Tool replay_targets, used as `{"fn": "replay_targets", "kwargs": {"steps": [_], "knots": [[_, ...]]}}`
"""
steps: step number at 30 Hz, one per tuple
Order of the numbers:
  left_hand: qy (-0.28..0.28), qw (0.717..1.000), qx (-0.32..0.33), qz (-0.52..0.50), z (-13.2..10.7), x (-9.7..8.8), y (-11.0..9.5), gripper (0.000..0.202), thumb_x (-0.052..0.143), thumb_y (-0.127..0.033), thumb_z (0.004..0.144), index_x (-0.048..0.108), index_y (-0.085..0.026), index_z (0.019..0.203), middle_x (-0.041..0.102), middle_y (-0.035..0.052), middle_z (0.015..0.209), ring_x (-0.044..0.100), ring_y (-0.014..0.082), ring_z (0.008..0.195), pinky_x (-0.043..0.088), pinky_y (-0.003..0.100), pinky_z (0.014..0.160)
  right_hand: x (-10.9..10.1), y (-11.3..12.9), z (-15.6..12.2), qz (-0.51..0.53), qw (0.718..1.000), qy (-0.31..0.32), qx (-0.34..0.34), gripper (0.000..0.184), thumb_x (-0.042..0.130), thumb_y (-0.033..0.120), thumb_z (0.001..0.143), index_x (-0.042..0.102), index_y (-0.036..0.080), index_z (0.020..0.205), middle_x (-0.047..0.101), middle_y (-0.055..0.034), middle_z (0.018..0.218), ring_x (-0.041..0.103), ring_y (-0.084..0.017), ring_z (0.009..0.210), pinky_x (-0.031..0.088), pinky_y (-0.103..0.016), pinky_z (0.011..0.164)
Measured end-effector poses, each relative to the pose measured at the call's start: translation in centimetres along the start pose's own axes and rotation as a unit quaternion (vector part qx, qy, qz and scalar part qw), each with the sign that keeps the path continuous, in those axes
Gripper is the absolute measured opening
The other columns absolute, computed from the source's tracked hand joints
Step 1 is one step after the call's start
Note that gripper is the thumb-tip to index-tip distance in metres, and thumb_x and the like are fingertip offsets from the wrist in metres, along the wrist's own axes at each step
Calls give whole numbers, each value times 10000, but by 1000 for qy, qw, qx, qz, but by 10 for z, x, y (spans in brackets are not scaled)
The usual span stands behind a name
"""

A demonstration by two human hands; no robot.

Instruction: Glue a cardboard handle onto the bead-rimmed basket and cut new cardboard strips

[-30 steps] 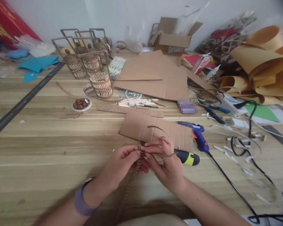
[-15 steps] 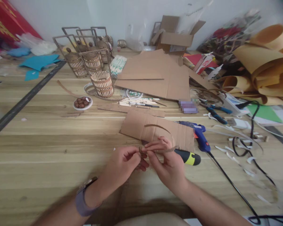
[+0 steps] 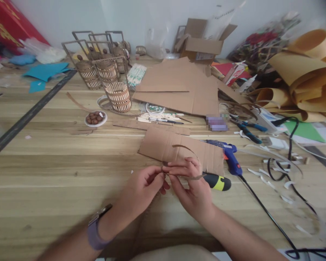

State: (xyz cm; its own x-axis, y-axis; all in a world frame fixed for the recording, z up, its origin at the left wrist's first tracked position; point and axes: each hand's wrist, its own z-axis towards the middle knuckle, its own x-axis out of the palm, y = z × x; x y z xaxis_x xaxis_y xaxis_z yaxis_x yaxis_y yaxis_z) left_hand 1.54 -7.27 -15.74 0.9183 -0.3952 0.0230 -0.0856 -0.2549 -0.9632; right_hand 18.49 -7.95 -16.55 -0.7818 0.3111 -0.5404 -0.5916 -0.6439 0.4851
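Note:
Close together over the wooden table, my left hand (image 3: 145, 186) and my right hand (image 3: 191, 185) pinch a thin brown strip (image 3: 188, 148) between their fingertips. Its free part curls up and round behind my right hand. The bit between the fingertips is mostly covered, so its shape is hard to make out. Just behind the hands lies a flat piece of cardboard (image 3: 163, 145). A black and yellow-green handle (image 3: 217, 182) pokes out beside my right hand. On the cardboard's right end rests a blue glue gun (image 3: 232, 159).
Small slatted lanterns (image 3: 118, 98) with tall handles stand at the back left, near a white bowl (image 3: 105, 119) of brown balls. Thin sticks (image 3: 160, 117) lie behind the cardboard. Pliers (image 3: 248, 132), white scraps and a black cable (image 3: 274, 174) spread over the right side.
My fingertips have drawn closer round the strip, hiding more of its held part. The strip's curled free end has shifted slightly right. Both hands stay in nearly the same place.

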Motion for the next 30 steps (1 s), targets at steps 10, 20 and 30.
{"fn": "replay_targets", "kwargs": {"steps": [10, 20, 30], "knots": [[-33, 997, -26, -65, 1, 3, 0, 204, 606, -351, 816, 679, -166, 861, 707, 5, 726, 667, 140, 674, 540, 252, 658, 3, 5, -4, 18, 999, 1, 41, 157, 575, 120, 950, 579, 267, 1004, 794, 20, 930, 752, -169, 891, 416, -406, 1023], [-9, 998, -10, -64, 0, 3, 2, 277, 597, -401, 894, 700, -164, 993, 739, 29, 815, 692, 147, 728, 562, 259, 707, 1, 3, -4, 31, 997, 14, 63, 159, 536, 115, 957, 570, 268, 987, 795, 12, 941, 757, -185, 929, 428, -435, 1019], [-26, 998, -27, -51, 1, 3, -1, 244, 590, -372, 839, 691, -166, 919, 731, 21, 746, 688, 148, 694, 561, 253, 666, 5, 5, -8, 21, 999, -2, 44, 193, 531, 103, 952, 540, 276, 1036, 798, 16, 944, 754, -191, 931, 388, -439, 1045]]}}
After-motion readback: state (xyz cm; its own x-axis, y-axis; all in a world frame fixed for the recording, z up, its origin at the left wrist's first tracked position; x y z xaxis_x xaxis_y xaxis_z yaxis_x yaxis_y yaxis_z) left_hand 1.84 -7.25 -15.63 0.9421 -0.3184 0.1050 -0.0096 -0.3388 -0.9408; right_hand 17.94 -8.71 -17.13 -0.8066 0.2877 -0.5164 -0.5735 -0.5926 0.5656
